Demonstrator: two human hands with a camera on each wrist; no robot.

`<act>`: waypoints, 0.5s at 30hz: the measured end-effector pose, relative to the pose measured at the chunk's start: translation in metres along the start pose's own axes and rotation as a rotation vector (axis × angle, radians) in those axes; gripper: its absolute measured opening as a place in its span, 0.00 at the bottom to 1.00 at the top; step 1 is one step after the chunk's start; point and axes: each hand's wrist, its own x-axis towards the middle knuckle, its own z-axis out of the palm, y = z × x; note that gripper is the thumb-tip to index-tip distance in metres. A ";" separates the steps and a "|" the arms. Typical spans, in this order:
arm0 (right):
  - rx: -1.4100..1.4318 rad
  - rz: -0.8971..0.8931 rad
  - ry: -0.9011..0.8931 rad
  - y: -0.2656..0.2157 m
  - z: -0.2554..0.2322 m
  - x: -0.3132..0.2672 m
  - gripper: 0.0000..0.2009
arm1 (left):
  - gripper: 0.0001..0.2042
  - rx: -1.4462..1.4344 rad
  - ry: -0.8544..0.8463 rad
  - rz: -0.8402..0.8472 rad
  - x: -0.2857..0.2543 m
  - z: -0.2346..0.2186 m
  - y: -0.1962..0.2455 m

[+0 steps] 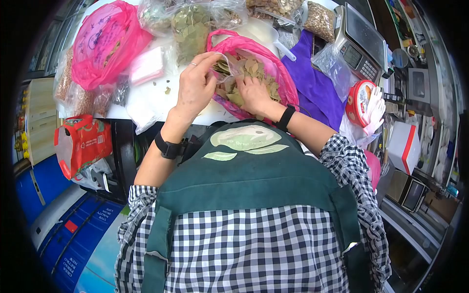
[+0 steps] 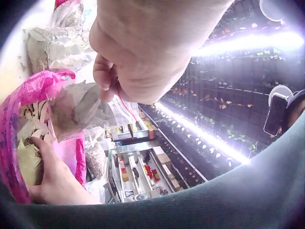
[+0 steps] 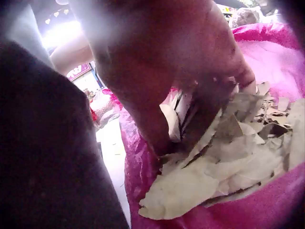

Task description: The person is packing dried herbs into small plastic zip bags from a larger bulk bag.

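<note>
Head view: the left hand [image 1: 196, 85] pinches a small clear bag [image 2: 81, 109] partly filled with dried bay leaves, just above the pink bag [image 1: 286, 80], where the right hand [image 1: 255, 95] grasps more leaves [image 3: 228, 167]; plenty remain.

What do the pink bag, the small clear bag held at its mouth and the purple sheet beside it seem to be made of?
Pink bag: thin plastic film, glossy and crinkled, slightly see-through. Small clear bag, pinched by the left hand: clear plastic, since dried leaves show through it. The right hand is among those leaves. Purple sheet: probably cloth, matte with soft folds.
</note>
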 end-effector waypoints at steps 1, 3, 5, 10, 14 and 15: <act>-0.017 0.008 0.003 -0.001 0.004 0.000 0.43 | 0.23 0.000 -0.014 0.000 -0.001 0.001 -0.001; -0.028 0.027 0.030 -0.007 0.006 -0.004 0.42 | 0.23 -0.002 -0.021 0.001 -0.003 0.006 -0.003; -0.032 0.046 0.058 -0.011 0.007 -0.004 0.40 | 0.24 0.004 -0.026 0.026 -0.003 0.011 -0.006; 0.137 0.028 -0.034 -0.017 0.002 -0.004 0.37 | 0.22 0.032 -0.060 -0.009 0.005 0.015 -0.004; 0.158 -0.034 0.039 -0.013 0.010 -0.006 0.35 | 0.20 0.085 -0.075 0.005 0.013 0.019 -0.006; 0.140 -0.052 0.063 -0.014 0.009 -0.007 0.34 | 0.20 0.086 -0.075 0.005 0.015 0.021 -0.008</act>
